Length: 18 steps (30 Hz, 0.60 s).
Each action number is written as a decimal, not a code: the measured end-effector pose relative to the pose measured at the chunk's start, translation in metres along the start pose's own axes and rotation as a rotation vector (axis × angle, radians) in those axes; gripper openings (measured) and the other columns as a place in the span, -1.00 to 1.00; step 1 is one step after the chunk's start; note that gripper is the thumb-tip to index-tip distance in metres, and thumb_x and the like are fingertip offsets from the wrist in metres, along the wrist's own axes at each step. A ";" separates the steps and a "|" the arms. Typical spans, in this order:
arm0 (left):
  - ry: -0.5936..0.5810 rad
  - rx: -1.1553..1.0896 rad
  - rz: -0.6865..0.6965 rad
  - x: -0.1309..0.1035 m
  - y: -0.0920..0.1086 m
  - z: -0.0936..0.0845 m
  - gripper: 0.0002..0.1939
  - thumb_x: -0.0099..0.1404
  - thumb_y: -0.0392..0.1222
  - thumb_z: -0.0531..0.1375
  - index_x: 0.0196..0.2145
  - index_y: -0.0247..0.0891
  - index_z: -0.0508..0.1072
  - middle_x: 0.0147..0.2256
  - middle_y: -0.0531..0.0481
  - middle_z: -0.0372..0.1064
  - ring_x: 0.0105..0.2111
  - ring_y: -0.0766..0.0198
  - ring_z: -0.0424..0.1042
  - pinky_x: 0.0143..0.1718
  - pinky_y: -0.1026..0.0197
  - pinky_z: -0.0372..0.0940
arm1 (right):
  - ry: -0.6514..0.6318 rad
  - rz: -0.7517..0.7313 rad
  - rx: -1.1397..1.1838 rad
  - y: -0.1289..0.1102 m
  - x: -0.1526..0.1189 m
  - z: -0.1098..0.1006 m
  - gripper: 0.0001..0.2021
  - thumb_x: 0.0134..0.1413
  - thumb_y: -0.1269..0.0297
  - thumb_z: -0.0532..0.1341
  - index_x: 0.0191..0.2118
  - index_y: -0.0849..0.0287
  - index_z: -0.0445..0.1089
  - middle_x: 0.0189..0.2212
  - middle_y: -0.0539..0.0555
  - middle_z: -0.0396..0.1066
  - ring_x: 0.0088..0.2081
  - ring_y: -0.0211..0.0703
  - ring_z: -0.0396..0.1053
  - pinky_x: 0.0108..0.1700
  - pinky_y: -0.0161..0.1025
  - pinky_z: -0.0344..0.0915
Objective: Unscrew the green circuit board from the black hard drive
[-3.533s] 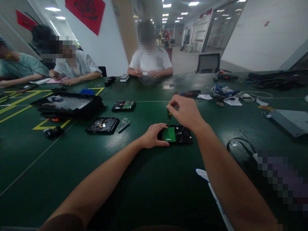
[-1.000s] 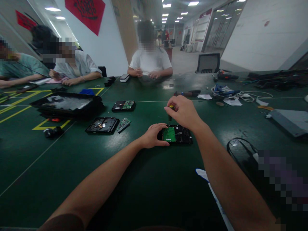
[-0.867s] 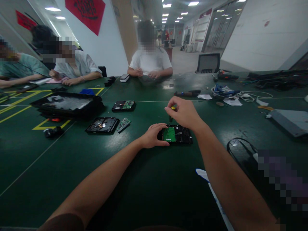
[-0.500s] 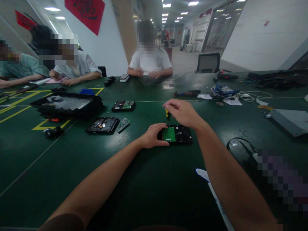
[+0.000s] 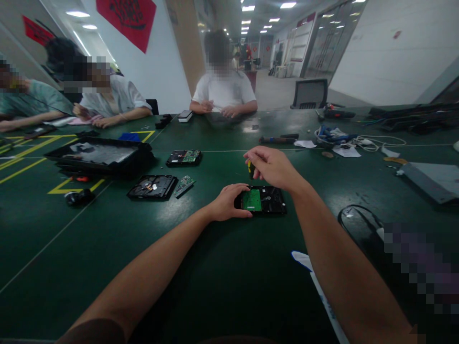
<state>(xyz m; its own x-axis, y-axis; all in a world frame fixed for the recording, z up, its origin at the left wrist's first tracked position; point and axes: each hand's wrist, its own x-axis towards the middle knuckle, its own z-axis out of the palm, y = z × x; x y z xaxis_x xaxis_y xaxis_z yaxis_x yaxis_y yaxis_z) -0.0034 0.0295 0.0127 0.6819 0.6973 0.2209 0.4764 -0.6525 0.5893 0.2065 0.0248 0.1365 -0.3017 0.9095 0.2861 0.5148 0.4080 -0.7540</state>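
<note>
A black hard drive (image 5: 274,200) with a green circuit board (image 5: 252,200) facing up lies flat on the table in front of me. My left hand (image 5: 229,202) grips its left end, thumb on the near edge and fingers on the far edge. Above the drive's far edge, my right hand (image 5: 267,165) is closed around the yellow and black handle of a screwdriver (image 5: 251,168), held upright. The screwdriver's tip is too dark and small to make out, so I cannot tell whether it touches the drive.
To the left lie another hard drive (image 5: 184,157), an opened drive casing (image 5: 152,186), a loose circuit board (image 5: 185,186) and a black tray (image 5: 100,155). A grey metal case (image 5: 432,179) and cables (image 5: 376,141) lie right. Several people sit across the table (image 5: 107,243).
The fingers of my right hand have shifted slightly around the screwdriver handle, and the handle has turned a little. My left hand and the hard drive have stayed put.
</note>
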 end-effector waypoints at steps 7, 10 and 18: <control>-0.011 0.000 -0.024 -0.001 0.005 -0.003 -0.14 0.11 0.22 0.45 0.27 -0.09 0.31 0.35 -0.21 0.22 0.37 -0.17 0.16 0.38 -0.25 0.03 | 0.165 -0.007 -0.168 0.004 0.002 -0.001 -0.77 0.19 0.07 0.29 -0.33 0.13 0.48 -0.36 0.09 0.53 -0.33 -0.11 0.39 -0.26 -0.13 0.24; -0.014 0.001 -0.025 -0.001 0.005 -0.002 -0.13 0.11 0.22 0.45 0.28 -0.10 0.31 0.35 -0.21 0.21 0.37 -0.17 0.16 0.38 -0.25 0.03 | 0.202 0.008 -0.173 0.005 0.003 0.000 -0.80 0.15 0.11 0.31 -0.36 0.13 0.44 -0.36 0.09 0.53 -0.34 -0.11 0.40 -0.26 -0.12 0.25; 0.004 0.012 0.010 0.000 0.001 0.000 -0.12 0.10 0.23 0.45 0.27 -0.13 0.31 0.32 -0.23 0.25 0.35 -0.15 0.20 0.37 -0.22 0.06 | 0.031 -0.060 -0.015 0.000 0.000 0.000 -0.72 0.38 0.09 0.11 -0.14 0.13 0.50 -0.22 0.08 0.56 -0.47 -0.25 0.39 -0.30 -0.16 0.30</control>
<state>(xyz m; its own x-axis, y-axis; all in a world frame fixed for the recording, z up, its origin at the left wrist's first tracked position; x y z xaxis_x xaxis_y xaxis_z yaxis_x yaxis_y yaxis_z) -0.0029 0.0292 0.0134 0.6846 0.6917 0.2300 0.4762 -0.6632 0.5773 0.2064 0.0252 0.1365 -0.3072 0.8853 0.3490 0.5087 0.4627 -0.7260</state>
